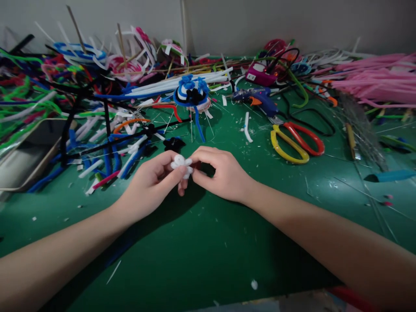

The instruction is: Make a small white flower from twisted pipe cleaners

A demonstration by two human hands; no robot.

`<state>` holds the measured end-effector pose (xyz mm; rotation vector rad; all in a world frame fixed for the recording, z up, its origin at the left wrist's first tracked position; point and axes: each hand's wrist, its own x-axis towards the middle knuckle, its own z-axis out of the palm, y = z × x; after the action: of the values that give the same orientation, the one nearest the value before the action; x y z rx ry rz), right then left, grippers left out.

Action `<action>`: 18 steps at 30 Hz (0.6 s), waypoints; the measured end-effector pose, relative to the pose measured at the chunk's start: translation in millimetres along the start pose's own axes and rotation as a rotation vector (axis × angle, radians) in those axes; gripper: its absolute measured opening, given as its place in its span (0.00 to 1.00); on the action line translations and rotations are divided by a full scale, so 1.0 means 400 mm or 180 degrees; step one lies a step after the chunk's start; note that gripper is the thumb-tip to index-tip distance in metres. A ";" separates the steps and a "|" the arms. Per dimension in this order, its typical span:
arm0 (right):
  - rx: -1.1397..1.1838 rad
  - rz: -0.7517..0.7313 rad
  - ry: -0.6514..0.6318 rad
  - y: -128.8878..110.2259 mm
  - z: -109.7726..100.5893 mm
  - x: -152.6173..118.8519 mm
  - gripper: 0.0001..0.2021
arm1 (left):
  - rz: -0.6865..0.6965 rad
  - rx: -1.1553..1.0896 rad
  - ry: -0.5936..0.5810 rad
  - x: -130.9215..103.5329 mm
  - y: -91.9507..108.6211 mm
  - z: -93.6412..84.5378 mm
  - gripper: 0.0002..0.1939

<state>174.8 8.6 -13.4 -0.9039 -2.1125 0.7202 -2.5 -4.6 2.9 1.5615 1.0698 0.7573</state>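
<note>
At twelve o'clock, my left hand [151,184] pinched a white fuzzy piece [180,163] while my right hand [224,174] pinched at its three-o'clock edge; farther off, scissors [294,143] lay at one o'clock, then a blue-and-white ornament [191,92] at twelve

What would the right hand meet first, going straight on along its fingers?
The white fuzzy piece, which the right hand seems to touch; then probably the left hand, though depth is unclear.

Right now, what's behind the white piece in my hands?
Beyond the white piece, a black piece lies on the table. Whatever your left hand covers there can't be seen.
</note>
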 end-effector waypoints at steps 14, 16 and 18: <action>-0.0798 -0.0111 -0.0111 -0.013 -0.001 -0.014 0.09 | 0.0060 -0.0162 0.0066 -0.002 -0.006 0.003 0.04; -0.1101 -0.0178 -0.0149 -0.017 0.000 -0.016 0.10 | 0.0051 -0.0139 0.0043 -0.003 -0.008 0.003 0.04; -0.1385 -0.0287 -0.0139 -0.020 0.001 -0.020 0.11 | 0.0038 -0.0151 0.0021 -0.005 -0.011 0.003 0.04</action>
<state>175.4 -2.4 -11.1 -1.0149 -2.3791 0.2348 -3.4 -6.6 -1.5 1.5273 1.0409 0.7911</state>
